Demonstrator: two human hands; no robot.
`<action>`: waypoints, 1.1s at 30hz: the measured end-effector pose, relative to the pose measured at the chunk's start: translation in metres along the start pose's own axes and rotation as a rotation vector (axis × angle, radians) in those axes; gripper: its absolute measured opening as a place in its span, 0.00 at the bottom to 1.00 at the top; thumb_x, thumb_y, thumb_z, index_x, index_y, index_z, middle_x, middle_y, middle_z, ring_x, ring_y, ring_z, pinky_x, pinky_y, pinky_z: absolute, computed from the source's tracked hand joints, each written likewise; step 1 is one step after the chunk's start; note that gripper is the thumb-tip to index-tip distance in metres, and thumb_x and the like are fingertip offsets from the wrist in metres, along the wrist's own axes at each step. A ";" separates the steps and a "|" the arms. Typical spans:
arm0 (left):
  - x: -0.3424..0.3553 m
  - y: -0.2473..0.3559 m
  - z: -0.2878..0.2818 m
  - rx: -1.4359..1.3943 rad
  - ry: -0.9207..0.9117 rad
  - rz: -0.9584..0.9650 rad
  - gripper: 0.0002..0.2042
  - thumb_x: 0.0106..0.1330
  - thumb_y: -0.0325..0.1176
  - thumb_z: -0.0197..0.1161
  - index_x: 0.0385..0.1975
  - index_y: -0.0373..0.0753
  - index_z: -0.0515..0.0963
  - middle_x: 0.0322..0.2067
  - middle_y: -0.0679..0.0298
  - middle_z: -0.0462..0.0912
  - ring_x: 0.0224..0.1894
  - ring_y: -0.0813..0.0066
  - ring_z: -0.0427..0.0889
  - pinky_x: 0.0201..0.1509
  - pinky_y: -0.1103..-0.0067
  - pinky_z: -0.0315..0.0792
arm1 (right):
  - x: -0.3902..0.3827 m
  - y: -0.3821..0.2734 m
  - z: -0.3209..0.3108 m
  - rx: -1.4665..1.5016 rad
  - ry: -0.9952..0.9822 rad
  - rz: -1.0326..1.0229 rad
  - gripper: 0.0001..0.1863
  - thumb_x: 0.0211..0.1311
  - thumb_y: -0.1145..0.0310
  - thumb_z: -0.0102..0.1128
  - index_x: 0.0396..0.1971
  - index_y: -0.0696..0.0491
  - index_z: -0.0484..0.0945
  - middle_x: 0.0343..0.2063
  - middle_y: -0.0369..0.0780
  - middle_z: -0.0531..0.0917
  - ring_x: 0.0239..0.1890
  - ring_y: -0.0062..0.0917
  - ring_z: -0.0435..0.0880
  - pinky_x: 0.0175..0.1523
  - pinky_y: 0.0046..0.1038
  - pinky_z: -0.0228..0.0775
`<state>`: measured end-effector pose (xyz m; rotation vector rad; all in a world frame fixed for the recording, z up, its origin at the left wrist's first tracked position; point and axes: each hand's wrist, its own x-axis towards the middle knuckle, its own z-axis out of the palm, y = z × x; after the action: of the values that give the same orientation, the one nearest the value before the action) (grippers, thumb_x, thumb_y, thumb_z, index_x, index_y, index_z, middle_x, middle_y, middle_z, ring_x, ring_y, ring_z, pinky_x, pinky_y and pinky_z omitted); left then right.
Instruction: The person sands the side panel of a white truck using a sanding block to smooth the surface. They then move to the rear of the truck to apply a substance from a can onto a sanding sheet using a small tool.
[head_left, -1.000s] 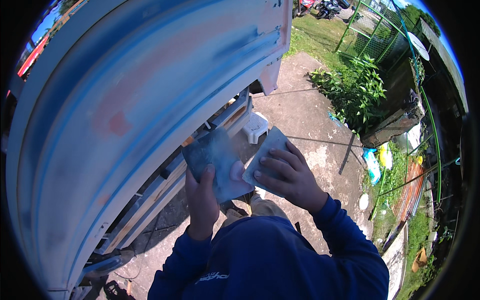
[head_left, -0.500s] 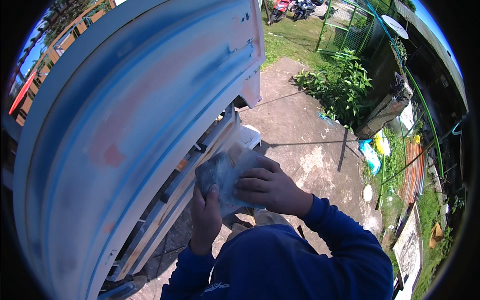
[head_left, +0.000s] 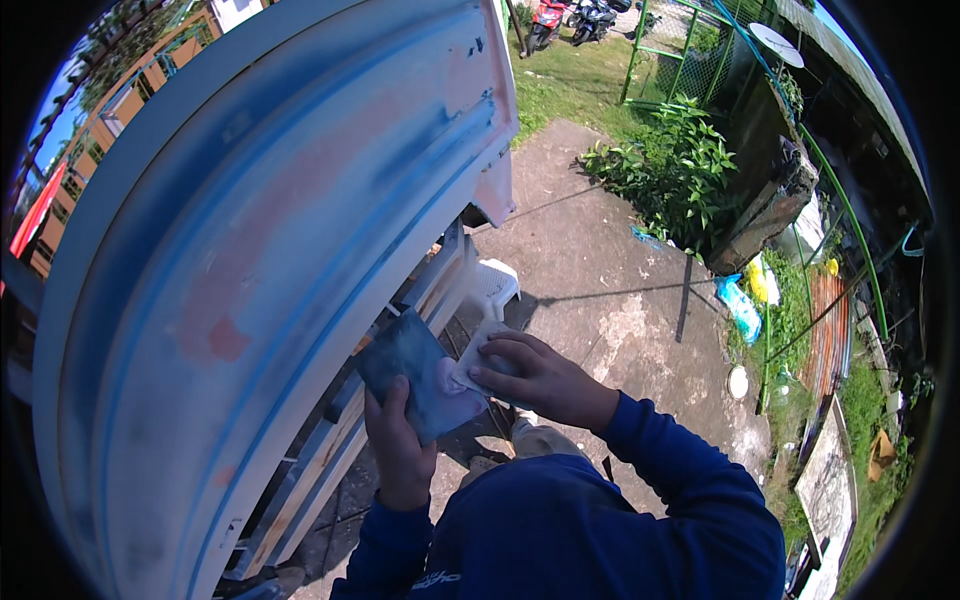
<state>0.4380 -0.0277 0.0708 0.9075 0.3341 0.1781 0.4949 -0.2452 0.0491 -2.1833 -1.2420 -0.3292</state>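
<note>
A dark, flat rectangular mixing board (head_left: 402, 358) lies in my left hand (head_left: 400, 450), whose thumb presses on its top face. Pinkish putty (head_left: 460, 398) is smeared over the board's right-hand part. My right hand (head_left: 548, 380) is closed on a pale flat spreader (head_left: 482, 348), its edge touching the putty. Left of my hands stands a large curved panel (head_left: 300, 200), white and blue with pink filler patches (head_left: 228, 338).
Beneath the panel runs a wooden frame (head_left: 300, 500). A white plastic stool (head_left: 497, 280) stands just beyond my hands on the concrete (head_left: 600, 260). Farther off are a leafy bush (head_left: 670, 170), a green mesh gate (head_left: 690, 50), motorcycles (head_left: 590, 22) and bags (head_left: 740, 308).
My right hand has swept the spreader across the board, and it is less blurred now. The board has turned and come a little left, showing the pink putty. My view has shifted slightly.
</note>
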 end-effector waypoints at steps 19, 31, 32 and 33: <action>0.005 -0.003 -0.007 0.547 -0.304 0.177 0.20 0.75 0.30 0.50 0.65 0.31 0.64 0.56 0.56 0.75 0.60 0.70 0.72 0.66 0.73 0.64 | 0.024 0.000 -0.034 -0.182 -0.009 -0.098 0.21 0.50 0.66 0.64 0.47 0.39 0.83 0.51 0.30 0.79 0.59 0.25 0.75 0.71 0.48 0.56; 0.007 0.005 0.019 0.156 0.030 0.178 0.22 0.75 0.30 0.51 0.67 0.31 0.60 0.57 0.52 0.73 0.57 0.64 0.76 0.61 0.70 0.71 | 0.017 -0.045 -0.035 0.117 0.082 -0.146 0.31 0.56 0.69 0.64 0.62 0.35 0.74 0.57 0.46 0.71 0.64 0.46 0.70 0.67 0.49 0.66; 0.008 0.002 0.016 0.115 0.008 0.137 0.23 0.75 0.31 0.51 0.66 0.32 0.60 0.57 0.53 0.73 0.57 0.64 0.76 0.61 0.71 0.72 | 0.018 -0.045 -0.030 0.121 0.078 -0.145 0.31 0.56 0.70 0.64 0.62 0.35 0.74 0.57 0.46 0.71 0.64 0.46 0.70 0.66 0.47 0.67; 0.011 -0.003 0.008 0.074 -0.014 0.095 0.23 0.74 0.31 0.52 0.66 0.33 0.61 0.57 0.53 0.73 0.57 0.64 0.76 0.61 0.71 0.72 | 0.017 -0.042 -0.022 0.125 0.074 -0.145 0.31 0.57 0.70 0.63 0.62 0.35 0.74 0.57 0.45 0.71 0.63 0.45 0.71 0.66 0.46 0.69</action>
<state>0.4515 -0.0324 0.0711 0.9979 0.2859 0.2481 0.4705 -0.2307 0.0909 -1.9636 -1.3456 -0.3768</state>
